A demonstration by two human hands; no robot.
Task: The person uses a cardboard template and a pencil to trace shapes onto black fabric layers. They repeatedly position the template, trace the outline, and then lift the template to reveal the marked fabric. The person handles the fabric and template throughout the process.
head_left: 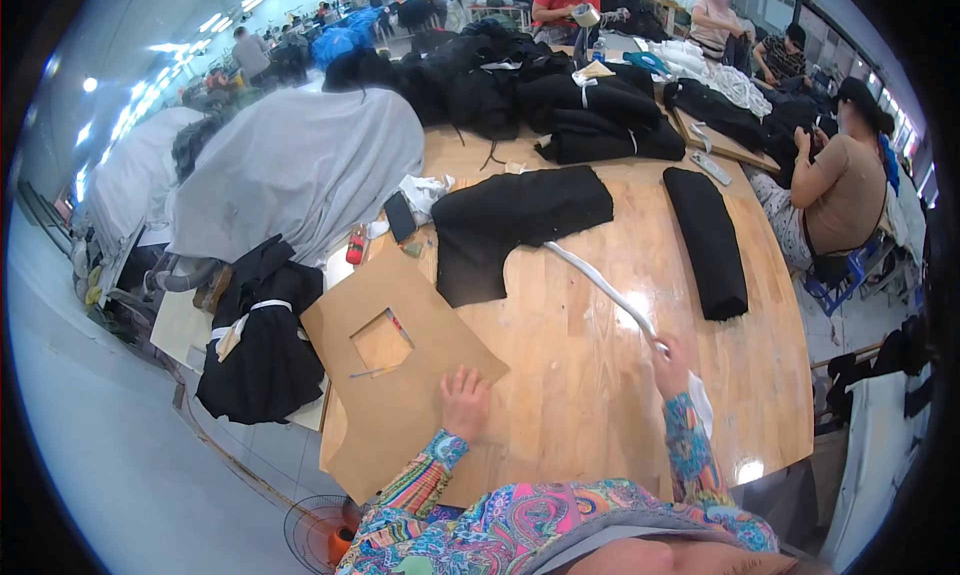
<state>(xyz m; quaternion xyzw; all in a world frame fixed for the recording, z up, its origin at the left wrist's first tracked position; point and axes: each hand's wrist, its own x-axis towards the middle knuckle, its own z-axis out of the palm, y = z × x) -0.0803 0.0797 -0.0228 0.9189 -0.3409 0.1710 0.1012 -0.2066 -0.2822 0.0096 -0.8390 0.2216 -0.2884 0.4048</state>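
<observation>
My left hand [466,403] lies with its fingers stretched out on the right edge of a brown card pattern sheet [390,415], which has a cut-out window. My right hand [673,367] is closed round a long white fabric strip [600,280]. The strip runs slantwise across the wooden table [560,375], from the black cut cloth piece [500,220] to my fingers, and its tail hangs past my wrist. A pen [374,372] shows within the window.
A black folded cloth roll [706,245] lies at the right. Black fabric bundles [600,125] fill the far edge, with a grey cloth-covered heap [300,165] at far left. A phone [400,217] lies beyond the card. A seated person [840,180] works at the right; a fan [320,535] stands below.
</observation>
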